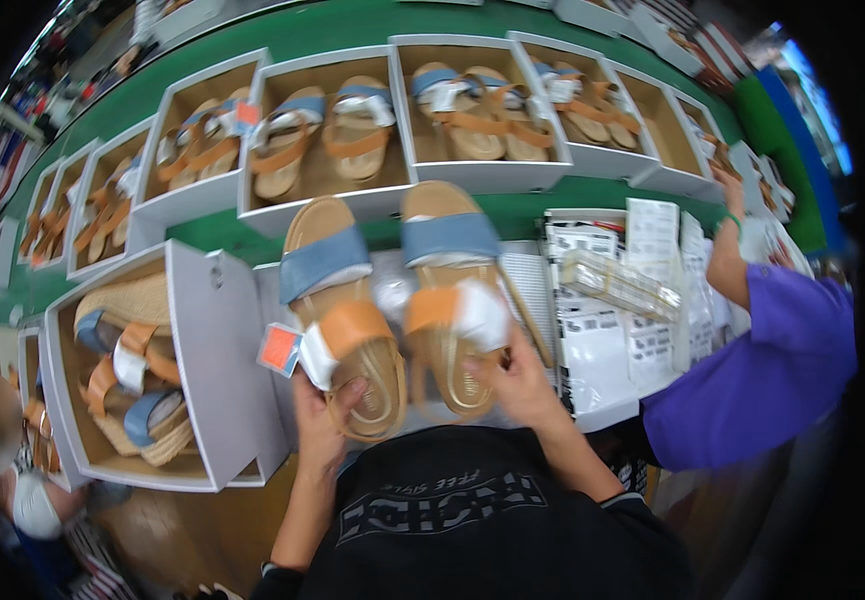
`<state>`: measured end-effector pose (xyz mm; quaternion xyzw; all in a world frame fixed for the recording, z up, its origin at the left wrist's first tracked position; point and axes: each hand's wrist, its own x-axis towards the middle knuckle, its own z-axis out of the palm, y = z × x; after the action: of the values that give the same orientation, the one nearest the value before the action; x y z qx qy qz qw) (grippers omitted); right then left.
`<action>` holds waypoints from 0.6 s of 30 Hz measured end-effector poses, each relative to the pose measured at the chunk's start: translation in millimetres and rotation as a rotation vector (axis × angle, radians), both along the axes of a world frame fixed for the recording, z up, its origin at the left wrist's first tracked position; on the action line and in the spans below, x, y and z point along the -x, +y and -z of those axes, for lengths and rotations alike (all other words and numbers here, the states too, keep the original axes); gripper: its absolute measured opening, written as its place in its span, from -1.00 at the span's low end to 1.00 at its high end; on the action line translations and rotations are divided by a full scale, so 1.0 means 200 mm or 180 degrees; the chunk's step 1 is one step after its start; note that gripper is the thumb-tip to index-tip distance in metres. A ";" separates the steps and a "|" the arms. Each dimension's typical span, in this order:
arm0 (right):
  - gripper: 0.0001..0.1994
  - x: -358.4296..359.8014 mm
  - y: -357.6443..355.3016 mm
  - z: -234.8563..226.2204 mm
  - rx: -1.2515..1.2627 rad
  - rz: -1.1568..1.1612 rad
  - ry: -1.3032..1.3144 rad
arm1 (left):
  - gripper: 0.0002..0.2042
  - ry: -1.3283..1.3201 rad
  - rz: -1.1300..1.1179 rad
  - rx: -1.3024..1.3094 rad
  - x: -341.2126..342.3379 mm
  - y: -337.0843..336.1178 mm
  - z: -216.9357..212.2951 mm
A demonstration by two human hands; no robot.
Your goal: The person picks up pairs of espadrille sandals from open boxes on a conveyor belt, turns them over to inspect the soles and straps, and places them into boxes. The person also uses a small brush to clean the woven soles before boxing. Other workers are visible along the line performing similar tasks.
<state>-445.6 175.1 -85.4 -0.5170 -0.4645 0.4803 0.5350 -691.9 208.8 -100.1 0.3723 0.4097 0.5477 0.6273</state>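
My left hand (320, 428) grips the heel of a tan sandal (344, 310) with a blue toe band and an orange strap; an orange tag and white paper hang from it. My right hand (520, 385) holds the heel of the matching sandal (454, 290), whose strap is wrapped in white paper. Both sandals lie flat, toes pointing away, on a white surface (532, 290) in front of me.
An open white shoebox (222, 380) with a sandal pair stands at my left. A row of open boxes (482, 175) with the same sandals lines the green table (352, 30) behind. Sheets of labels (602, 330) lie right. A person in a purple sleeve (762, 370) reaches over.
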 end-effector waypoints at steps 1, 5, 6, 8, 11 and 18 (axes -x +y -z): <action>-0.07 -0.01 0.00 -0.02 -0.0457 0.0483 -0.2072 | -0.37 0.1162 -0.0285 -0.0310 0.01 0.02 -0.02; 0.02 -0.02 0.00 -0.09 -0.1154 0.1245 -0.3372 | -0.21 0.3716 -0.0921 -0.1746 0.02 0.02 -0.08; 0.02 -0.01 -0.01 -0.10 -0.1162 0.1245 -0.3403 | -0.18 0.4074 -0.1056 -0.1879 0.01 0.00 -0.09; 0.02 -0.01 -0.01 -0.12 -0.1138 0.1207 -0.3463 | -0.13 0.4243 -0.1057 -0.2025 0.00 0.00 -0.12; 0.02 0.00 -0.01 -0.13 -0.1281 0.1316 -0.3513 | -0.13 0.4432 -0.1117 -0.2285 -0.01 -0.02 -0.14; 0.01 0.00 -0.02 -0.15 -0.1410 0.1386 -0.3505 | -0.18 0.4756 -0.1133 -0.2661 -0.02 -0.03 -0.20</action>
<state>-446.1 171.3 -55.7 -0.6480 -0.6444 -0.0836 0.3974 -688.3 201.8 -60.3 0.7640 0.5313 0.3555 -0.0882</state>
